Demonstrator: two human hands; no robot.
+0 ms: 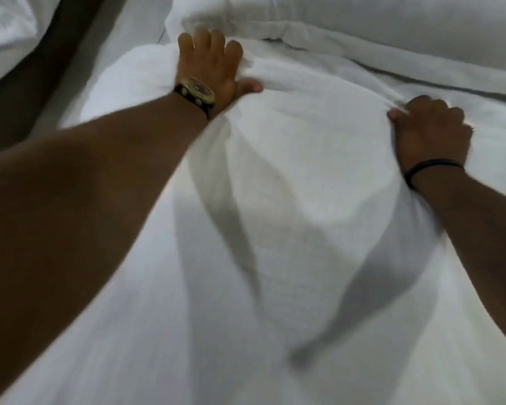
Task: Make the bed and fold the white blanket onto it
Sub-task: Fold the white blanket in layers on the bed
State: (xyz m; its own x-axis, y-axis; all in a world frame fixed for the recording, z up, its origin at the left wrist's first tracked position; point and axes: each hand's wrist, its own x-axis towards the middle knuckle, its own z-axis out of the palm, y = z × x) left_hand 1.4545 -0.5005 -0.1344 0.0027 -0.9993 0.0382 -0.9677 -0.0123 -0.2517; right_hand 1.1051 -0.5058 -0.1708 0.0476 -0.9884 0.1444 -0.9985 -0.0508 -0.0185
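A: Left hand [209, 64] first — we're seeing it lying flat, fingers spread, pressing the white blanket [275, 214] down near the pillow [362, 21]. Wristwatch [197, 90] on that wrist.

B: Agreed. Right hand [433, 133] — we're reading the fingers as curled, bunching a pinch of the same fabric, thumb tucked against the fold. Dark band [430, 168] on the wrist.

A: And the blanket is lying spread across the bed, covering most of the frame, with creases running between both arms. A grey stripe [450, 86] is crossing the bedding just beyond the right hand.

B: Dark gap [41, 83] at the left, a second white bed [3, 30] beyond it.

A: Risks, quickly. We're judging that the right hand is pulling while the left is pinning, so an uneven tug could be dragging the cloth askew and deepening those creases.

B: Also the left edge is sitting near that gap; we're thinking a hard pull could be sliding it off the side.
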